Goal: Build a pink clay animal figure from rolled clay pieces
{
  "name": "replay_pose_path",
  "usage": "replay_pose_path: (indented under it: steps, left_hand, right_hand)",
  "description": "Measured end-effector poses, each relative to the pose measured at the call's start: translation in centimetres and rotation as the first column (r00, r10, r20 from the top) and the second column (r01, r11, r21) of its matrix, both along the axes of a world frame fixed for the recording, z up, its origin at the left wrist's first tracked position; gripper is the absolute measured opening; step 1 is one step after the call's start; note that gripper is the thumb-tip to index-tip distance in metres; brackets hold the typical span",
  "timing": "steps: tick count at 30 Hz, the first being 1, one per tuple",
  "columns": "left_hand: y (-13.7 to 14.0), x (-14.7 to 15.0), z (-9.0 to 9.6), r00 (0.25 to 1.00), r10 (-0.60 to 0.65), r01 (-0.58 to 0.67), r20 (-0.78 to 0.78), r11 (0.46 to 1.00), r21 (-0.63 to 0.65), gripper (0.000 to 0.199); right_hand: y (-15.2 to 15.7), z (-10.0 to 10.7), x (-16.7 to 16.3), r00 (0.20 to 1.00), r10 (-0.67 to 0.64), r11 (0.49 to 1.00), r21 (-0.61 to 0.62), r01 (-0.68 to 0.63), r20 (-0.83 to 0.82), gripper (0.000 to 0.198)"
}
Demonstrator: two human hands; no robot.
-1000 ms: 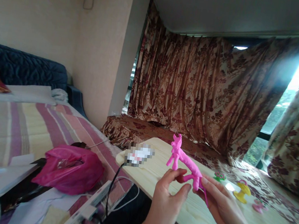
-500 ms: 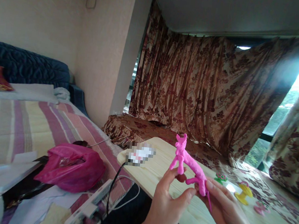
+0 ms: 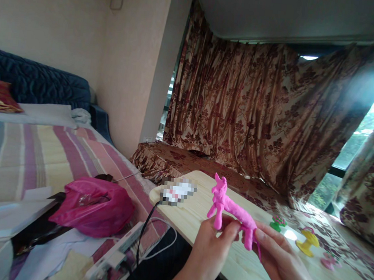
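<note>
A pink clay animal figure (image 3: 236, 211), long-bodied with upright ears, legs and a thin tail, is held above the pale wooden table. My left hand (image 3: 210, 249) has its thumb and fingers closed on the figure's underside and legs. At the tail end, my right hand (image 3: 277, 252) pinches the rear of the body between thumb and fingers. The figure's head points up and to the left. Fingertips behind the body are partly hidden.
On the table (image 3: 195, 219) stand a green figure with a dotted top (image 3: 277, 222), a yellow figure (image 3: 306, 241) and a small pink one (image 3: 330, 260). A blurred-out device (image 3: 178, 191) lies at the left end. A pink plastic bag (image 3: 95, 206) and power strip (image 3: 115, 252) rest on the bed.
The pink figure has turned and tipped to lie more level, its head moving slightly down and left. My left thumb has shifted along its underside. The view has shifted slightly.
</note>
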State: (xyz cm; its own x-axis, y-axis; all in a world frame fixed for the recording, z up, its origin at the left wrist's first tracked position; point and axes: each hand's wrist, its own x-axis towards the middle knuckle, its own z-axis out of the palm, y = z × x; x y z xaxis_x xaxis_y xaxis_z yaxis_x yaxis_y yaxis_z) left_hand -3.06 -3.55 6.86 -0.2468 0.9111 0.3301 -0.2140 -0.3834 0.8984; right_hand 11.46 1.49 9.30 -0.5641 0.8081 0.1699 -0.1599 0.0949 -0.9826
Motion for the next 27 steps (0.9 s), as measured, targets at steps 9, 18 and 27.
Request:
replay_pose_path:
  steps: [9,18,27]
  left_hand:
    - [0.6,0.0,-0.7,0.998,-0.058,0.058,0.005,0.998,0.005,0.027]
    - [0.8,0.0,-1.3,0.999,-0.048,0.048,-0.007,0.999,-0.013,0.041]
    - [-1.0,0.5,0.1,0.997,-0.020,0.014,-0.075,0.997,-0.077,0.041]
  right_hand:
    - [-0.1,-0.1,0.1,0.999,0.037,0.999,-0.039,-0.037,-0.003,0.021]
    - [-0.2,0.3,-0.5,0.997,0.034,0.999,-0.014,-0.035,-0.066,0.021]
    - [0.9,-1.4,-0.5,0.998,-0.050,0.997,0.055,0.052,-0.044,0.029]
